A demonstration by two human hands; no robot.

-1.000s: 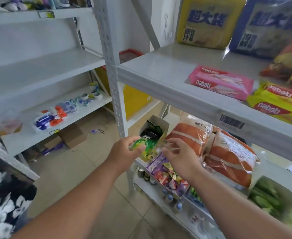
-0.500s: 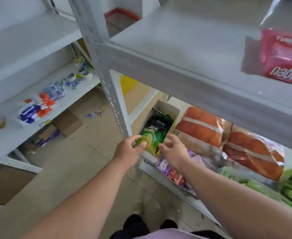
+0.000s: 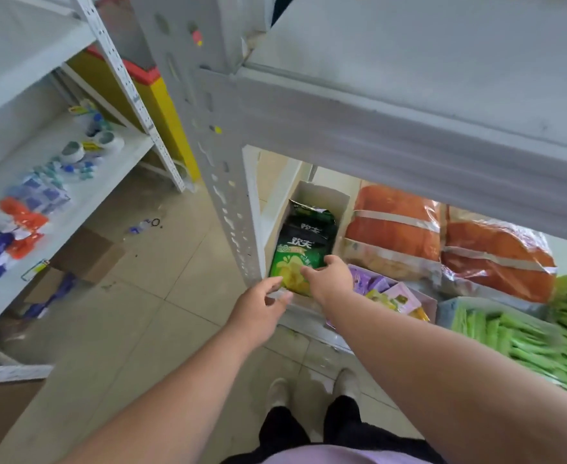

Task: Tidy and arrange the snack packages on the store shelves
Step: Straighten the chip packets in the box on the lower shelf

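A white cardboard box (image 3: 322,195) stands at the left end of the lower shelf, right behind the shelf post. Several green and black chip bags stand in it, one behind another. The front green chip bag (image 3: 293,259) leans towards me. My right hand (image 3: 332,277) grips its lower right part, thumb on the right edge and fingers across the face. My left hand (image 3: 260,306) is just below and to the left, with thumb and fingers pinching the box's front edge by the bag's bottom corner.
A grey perforated post (image 3: 215,145) and the upper shelf (image 3: 409,112) overhang the box. To its right lie two orange packs (image 3: 392,229), a tray of purple snacks (image 3: 389,293) and green packets (image 3: 509,333). A left-hand rack (image 3: 114,162) holds small goods; a carton (image 3: 84,252) lies on the floor.
The view has tipped downward and closer to the lower shelf. Both hands have stayed at the front green bag; the left hand has slid down to the box's front edge.
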